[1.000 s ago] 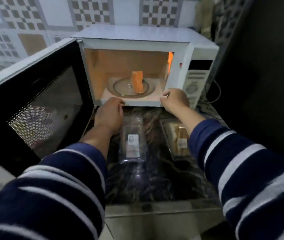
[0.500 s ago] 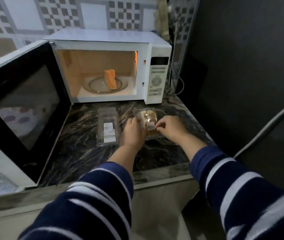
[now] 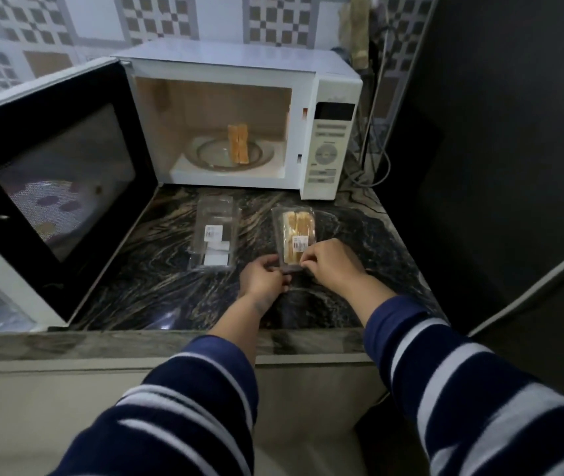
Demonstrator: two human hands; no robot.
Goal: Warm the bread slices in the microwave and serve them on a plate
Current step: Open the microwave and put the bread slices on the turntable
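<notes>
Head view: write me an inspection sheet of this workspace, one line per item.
Surface: dark marbled countertop, pale front edge.
Job's things: white microwave, door swung open to the left; bread slices standing on edge on the glass turntable; sealed bread pack on the counter; no plate seen.
Clutter: empty clear pack beside the sealed one.
Hands: left hand and right hand pinch the sealed pack's near end.
Cables: cords behind the microwave's right side.
Surroundings: checkered tile wall; dark panel on the right.
</notes>
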